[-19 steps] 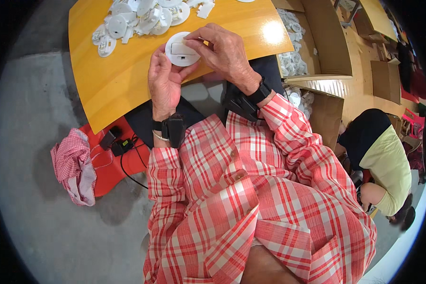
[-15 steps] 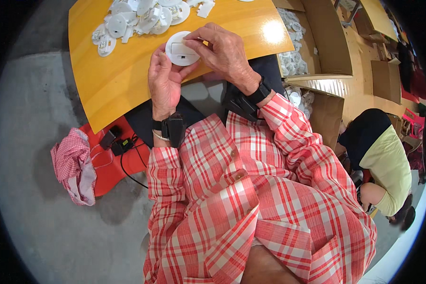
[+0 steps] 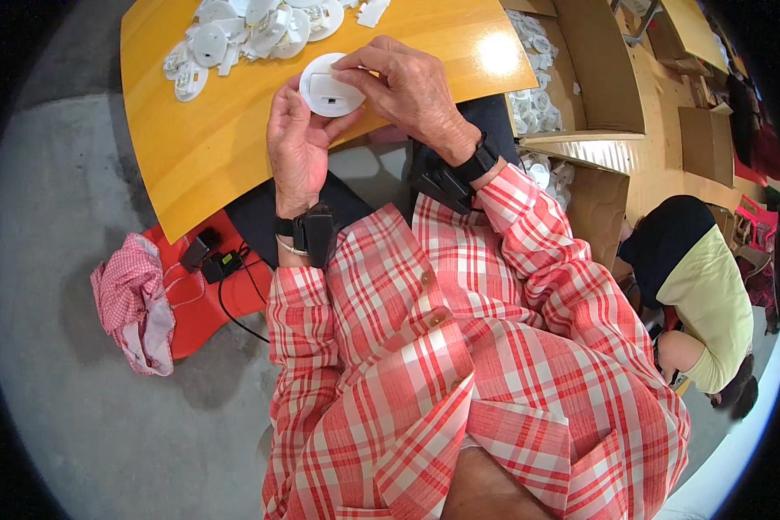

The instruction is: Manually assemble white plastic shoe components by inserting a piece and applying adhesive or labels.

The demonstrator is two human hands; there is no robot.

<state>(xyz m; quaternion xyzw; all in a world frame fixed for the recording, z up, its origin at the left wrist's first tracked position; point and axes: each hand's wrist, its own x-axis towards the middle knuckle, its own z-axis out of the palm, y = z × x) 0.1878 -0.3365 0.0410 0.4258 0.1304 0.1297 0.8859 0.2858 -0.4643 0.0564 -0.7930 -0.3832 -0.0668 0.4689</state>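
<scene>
A round white plastic disc (image 3: 325, 97) with a rectangular panel and a small dark slot is held over the table's near edge. My left hand (image 3: 296, 143) grips it from the left and below, thumb toward me and fingers behind. At its upper right, the thumb and index finger of my right hand (image 3: 407, 91) pinch near the panel's edge. Whether they hold the panel or only press on it I cannot tell. Behind the hands, a heap of similar white plastic parts (image 3: 269, 30) lies on the yellow wooden table (image 3: 195, 147).
An open cardboard box (image 3: 600, 78) of white parts stands to the right, with another box (image 3: 596, 195) nearer. On the left, a red stool (image 3: 195, 321) carries a pink checked cloth (image 3: 134, 295) and black adapters with cables (image 3: 221, 264). A person in yellow (image 3: 711, 295) bends at the right.
Both hands and the disc have shifted very slightly up and left in view, along with the table. The grip looks the same.
</scene>
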